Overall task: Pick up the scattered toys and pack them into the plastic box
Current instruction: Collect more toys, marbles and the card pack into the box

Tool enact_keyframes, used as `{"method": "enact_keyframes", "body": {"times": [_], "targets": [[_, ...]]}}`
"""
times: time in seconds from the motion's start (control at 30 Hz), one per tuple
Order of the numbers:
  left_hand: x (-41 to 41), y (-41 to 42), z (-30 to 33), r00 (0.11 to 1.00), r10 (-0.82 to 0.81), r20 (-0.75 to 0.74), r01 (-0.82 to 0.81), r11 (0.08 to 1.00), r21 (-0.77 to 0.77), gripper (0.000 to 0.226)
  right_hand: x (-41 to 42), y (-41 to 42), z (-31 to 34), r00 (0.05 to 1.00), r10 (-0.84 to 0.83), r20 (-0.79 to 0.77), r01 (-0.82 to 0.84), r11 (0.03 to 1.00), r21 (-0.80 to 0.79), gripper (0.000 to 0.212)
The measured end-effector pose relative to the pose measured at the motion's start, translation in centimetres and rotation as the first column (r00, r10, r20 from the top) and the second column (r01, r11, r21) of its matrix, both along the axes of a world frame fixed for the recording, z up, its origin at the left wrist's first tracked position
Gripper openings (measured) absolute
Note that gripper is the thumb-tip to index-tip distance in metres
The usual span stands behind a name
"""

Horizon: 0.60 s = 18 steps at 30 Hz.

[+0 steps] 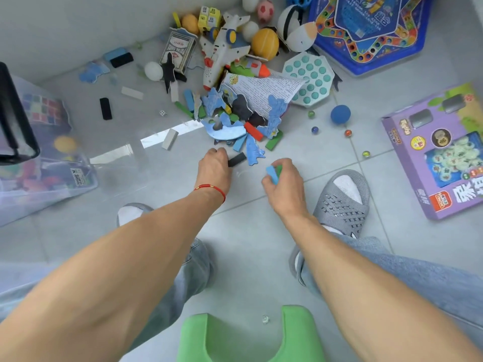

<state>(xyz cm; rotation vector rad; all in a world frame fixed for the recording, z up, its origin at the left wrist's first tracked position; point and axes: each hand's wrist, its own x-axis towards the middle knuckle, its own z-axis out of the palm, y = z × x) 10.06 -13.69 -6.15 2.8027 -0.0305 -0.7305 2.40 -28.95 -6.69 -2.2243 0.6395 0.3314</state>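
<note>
My left hand [214, 167] reaches down to the floor and its fingers curl onto a black block [237, 159] at the near edge of the toy pile. My right hand [283, 180] grips a blue block [272, 175] together with a green one [279, 169], just above the tiles. The pile [240, 113] of coloured blocks, blue puzzle pieces and a printed sheet lies just beyond both hands. The clear plastic box [39, 158] stands at the left with several toys inside, among them a colour cube and a yellow ball.
A toy plane [222, 50], balls, a card box [179, 49] and a teal bubble board [308, 79] lie farther back. A blue game board [371, 35] and a purple toy box [439, 152] lie at the right. Marbles dot the tiles. A green stool [248, 338] sits between my slippered feet.
</note>
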Motion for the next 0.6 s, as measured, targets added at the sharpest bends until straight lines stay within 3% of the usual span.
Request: {"method": "enact_keyframes", "body": {"times": [0.07, 0.17, 0.27, 0.33, 0.4, 0.6], "targets": [[-0.5, 0.4, 0.4, 0.996, 0.077, -0.044, -0.079, 0.995, -0.06, 0.018, 1.4, -0.3, 0.4, 0.975, -0.213, -0.064, 0.219, 0.969, 0.115, 0.034], [-1.3, 1.1, 1.5, 0.947, 0.297, -0.123, -0.317, 0.926, -0.206, 0.013, 3.8, -0.7, 0.6, 0.962, -0.273, -0.012, 0.273, 0.955, 0.115, 0.036], [-1.8, 1.4, 2.9, 0.815, 0.5, -0.293, -0.579, 0.732, -0.361, 0.016, 6.2, -1.0, 0.4, 0.978, -0.21, 0.001, 0.21, 0.978, -0.004, 0.034], [-1.6, 1.6, 3.4, 0.675, 0.58, -0.456, -0.737, 0.507, -0.446, 0.021, 7.5, -1.0, 0.0, 0.987, -0.162, -0.026, 0.16, 0.985, -0.063, 0.042], [-1.2, 1.9, 3.6, 0.585, 0.578, -0.569, -0.805, 0.327, -0.495, 0.027, 8.2, -0.8, -0.4, 0.994, -0.085, -0.069, 0.076, 0.99, -0.123, 0.05], [0.8, 2.5, 4.6, 0.569, 0.498, -0.654, -0.804, 0.168, -0.571, 0.029, 6.5, -1.4, -0.9, 0.999, -0.014, -0.034, 0.006, 0.973, -0.232, 0.03]]}}
